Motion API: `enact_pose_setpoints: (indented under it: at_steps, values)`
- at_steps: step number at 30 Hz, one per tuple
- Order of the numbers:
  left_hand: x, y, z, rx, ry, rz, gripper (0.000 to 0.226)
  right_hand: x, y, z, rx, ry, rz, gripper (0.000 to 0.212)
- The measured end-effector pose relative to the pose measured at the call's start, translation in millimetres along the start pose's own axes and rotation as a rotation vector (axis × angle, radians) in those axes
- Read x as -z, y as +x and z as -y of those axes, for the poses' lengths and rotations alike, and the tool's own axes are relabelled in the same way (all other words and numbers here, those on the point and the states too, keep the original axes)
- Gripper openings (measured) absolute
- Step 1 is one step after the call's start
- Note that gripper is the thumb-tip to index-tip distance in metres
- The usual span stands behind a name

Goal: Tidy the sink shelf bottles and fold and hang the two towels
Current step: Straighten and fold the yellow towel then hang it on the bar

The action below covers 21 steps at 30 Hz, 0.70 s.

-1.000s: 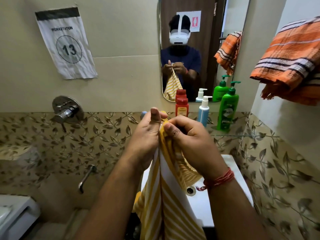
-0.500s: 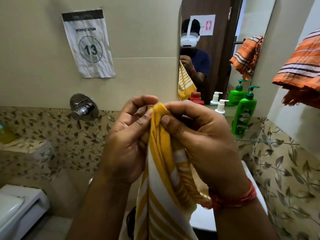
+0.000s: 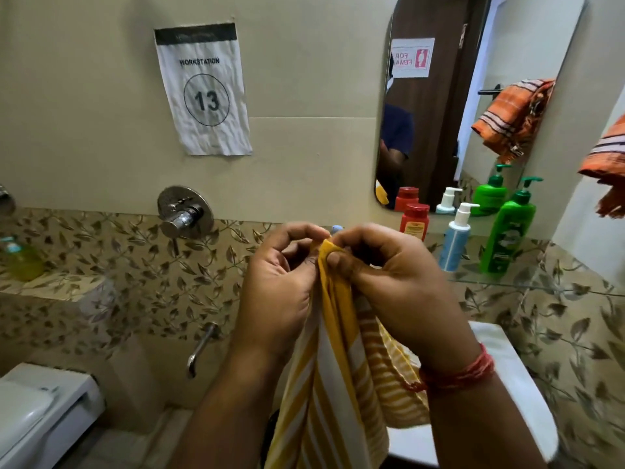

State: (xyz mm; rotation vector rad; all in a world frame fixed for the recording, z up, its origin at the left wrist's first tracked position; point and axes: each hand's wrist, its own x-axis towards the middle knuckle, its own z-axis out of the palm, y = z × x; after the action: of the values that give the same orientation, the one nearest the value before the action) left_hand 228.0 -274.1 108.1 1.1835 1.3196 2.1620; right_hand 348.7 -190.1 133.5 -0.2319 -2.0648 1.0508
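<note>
Yellow-and-white striped towel (image 3: 333,384), orange striped towel (image 3: 605,160), green (image 3: 509,228), blue (image 3: 455,243) and red bottles (image 3: 414,221).

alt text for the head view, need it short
Both hands, left hand and right hand, pinch the top edge of a yellow and white striped towel that hangs down over a white sink. On the glass shelf by the mirror stand red, white-blue and green bottles; an orange striped towel hangs at right.

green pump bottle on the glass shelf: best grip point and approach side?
Grip the green pump bottle round its mid body, coming from the front right. It stands upright at the right end of the glass shelf, and the blue-and-white pump bottle stands close on its left. The pump head is narrow and likely a poor hold. Both hands are now busy with the yellow striped towel.
</note>
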Motion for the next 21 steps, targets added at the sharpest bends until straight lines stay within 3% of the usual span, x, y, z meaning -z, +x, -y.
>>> enact_pose_setpoints:
  at_steps: [3, 6, 11, 14, 17, 21]
  values:
    - [2, 1, 8, 0.066, -0.029, 0.004, 0.031, -6, 0, -4, 0.005, -0.152, -0.079, 0.008]
    - [1, 3, 18, 0.127, -0.078, 0.048, 0.022, -10, 0, -9, 0.041, -0.311, -0.193, 0.006]
    - [-2, 7, 32, 0.071, 0.008, 0.07, 0.017, -18, -2, -20, 0.039, -0.476, -0.255, 0.008]
    - [0, 10, 38, 0.069, 0.022, 0.019, 0.019, -18, -5, -25, 0.001, -0.348, -0.237, 0.015]
    - [0, 12, 38, 0.038, 0.04, -0.042, 0.024, -12, -8, -34, -0.132, -0.064, -0.109, 0.023]
    - [4, 21, 32, -0.014, -0.007, -0.159, 0.022, -7, -19, -51, -0.226, 0.135, 0.054, 0.013]
